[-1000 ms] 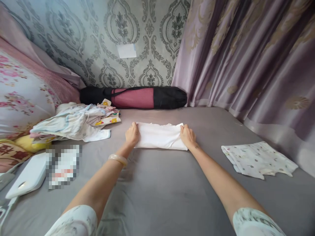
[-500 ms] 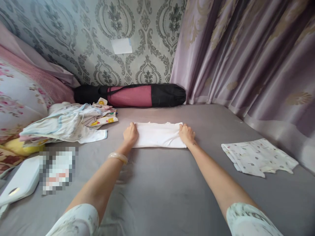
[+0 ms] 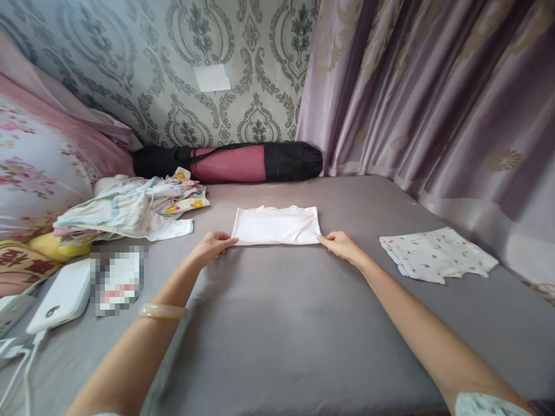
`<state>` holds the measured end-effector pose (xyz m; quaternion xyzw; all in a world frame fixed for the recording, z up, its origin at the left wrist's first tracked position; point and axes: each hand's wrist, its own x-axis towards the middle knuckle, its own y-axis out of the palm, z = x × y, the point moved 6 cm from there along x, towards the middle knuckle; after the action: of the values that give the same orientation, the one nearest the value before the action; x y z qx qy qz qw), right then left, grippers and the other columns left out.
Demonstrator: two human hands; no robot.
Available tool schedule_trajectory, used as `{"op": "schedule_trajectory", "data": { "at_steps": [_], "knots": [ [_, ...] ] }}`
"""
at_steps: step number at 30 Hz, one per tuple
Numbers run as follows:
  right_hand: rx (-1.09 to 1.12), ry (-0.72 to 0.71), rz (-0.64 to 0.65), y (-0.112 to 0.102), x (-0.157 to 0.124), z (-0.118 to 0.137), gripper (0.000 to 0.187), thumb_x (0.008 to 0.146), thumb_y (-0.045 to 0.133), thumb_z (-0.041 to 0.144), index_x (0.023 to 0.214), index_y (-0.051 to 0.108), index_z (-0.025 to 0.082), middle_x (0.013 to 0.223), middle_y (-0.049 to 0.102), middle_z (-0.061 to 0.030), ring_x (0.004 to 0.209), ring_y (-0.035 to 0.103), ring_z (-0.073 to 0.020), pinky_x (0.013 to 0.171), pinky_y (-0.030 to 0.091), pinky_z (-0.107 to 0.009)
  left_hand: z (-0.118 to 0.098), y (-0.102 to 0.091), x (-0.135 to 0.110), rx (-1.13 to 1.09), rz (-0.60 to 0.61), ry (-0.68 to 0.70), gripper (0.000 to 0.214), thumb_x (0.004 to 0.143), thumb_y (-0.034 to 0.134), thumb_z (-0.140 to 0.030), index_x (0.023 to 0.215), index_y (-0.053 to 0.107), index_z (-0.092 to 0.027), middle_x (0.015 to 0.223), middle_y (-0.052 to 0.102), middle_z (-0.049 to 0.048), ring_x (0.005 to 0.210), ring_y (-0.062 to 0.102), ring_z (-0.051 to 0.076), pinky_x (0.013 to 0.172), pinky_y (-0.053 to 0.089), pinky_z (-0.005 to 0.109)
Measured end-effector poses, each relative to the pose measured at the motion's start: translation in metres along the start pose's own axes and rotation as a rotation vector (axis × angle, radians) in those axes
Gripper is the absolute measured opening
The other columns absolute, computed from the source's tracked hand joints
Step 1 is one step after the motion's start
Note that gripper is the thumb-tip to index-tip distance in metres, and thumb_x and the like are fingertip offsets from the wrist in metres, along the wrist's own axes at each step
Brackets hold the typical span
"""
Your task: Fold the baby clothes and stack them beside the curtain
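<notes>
A white garment [image 3: 276, 226], folded into a flat rectangle, lies on the grey bed sheet [image 3: 277, 323]; its exact kind is hidden by the folds. My left hand [image 3: 214, 245], with a pale bangle on the wrist, pinches its near left corner between thumb and fingers. At the near right corner my right hand [image 3: 341, 245] holds the cloth in a similar pinch. Off to the right rests a folded white garment with small printed marks [image 3: 437, 254], apart from my hands.
A heap of baby clothes [image 3: 130, 211] lies at the left beside a floral pillow [image 3: 39, 167]. Nearer are a white power bank [image 3: 63, 294] with cables and a blurred-out item [image 3: 119, 283]. A black and pink rolled bag [image 3: 228, 163] lies along the wall; curtains [image 3: 390, 86] hang right.
Both hands have moved from the garment's far corners and sides to its near corners. The garment still lies flat. The camera view has shifted slightly.
</notes>
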<state>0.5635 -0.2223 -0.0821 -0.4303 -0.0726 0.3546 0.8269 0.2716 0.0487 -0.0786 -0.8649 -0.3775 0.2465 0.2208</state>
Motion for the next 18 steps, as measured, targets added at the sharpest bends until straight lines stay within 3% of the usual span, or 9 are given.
{"op": "schedule_trajectory", "data": {
  "at_steps": [5, 10, 18],
  "knots": [
    [-0.157, 0.035, -0.073, 0.006, -0.002, 0.014, 0.039, 0.081, 0.051, 0.051, 0.065, 0.066, 0.019, 0.058, 0.061, -0.0026, 0.062, 0.060, -0.0165, 0.051, 0.036, -0.021, -0.003, 0.004, -0.004, -0.002, -0.093, 0.002, 0.038, 0.061, 0.068, -0.053, 0.069, 0.064, -0.016, 0.048, 0.049, -0.0039, 0.047, 0.044, 0.011, 0.046, 0.030, 0.022],
    [-0.335, 0.118, -0.089, 0.000, -0.008, 0.021, 0.034, 0.084, 0.044, 0.037, 0.083, 0.071, 0.017, 0.088, 0.071, -0.0139, 0.085, 0.066, -0.0244, 0.064, 0.043, -0.027, -0.006, 0.000, -0.002, 0.151, -0.186, 0.010, 0.026, 0.068, 0.062, -0.042, 0.061, 0.062, -0.016, 0.048, 0.053, -0.0010, 0.050, 0.048, 0.013, 0.048, 0.031, 0.023],
    [-0.359, 0.101, -0.107, -0.007, -0.005, 0.012, 0.037, 0.090, 0.041, 0.037, 0.086, 0.072, 0.018, 0.097, 0.072, -0.0151, 0.091, 0.067, -0.0241, 0.064, 0.043, -0.026, -0.003, -0.002, -0.001, 0.125, -0.113, 0.026, 0.029, 0.069, 0.062, -0.045, 0.062, 0.062, -0.017, 0.051, 0.056, 0.0002, 0.049, 0.050, 0.014, 0.049, 0.034, 0.023]
  ]
}}
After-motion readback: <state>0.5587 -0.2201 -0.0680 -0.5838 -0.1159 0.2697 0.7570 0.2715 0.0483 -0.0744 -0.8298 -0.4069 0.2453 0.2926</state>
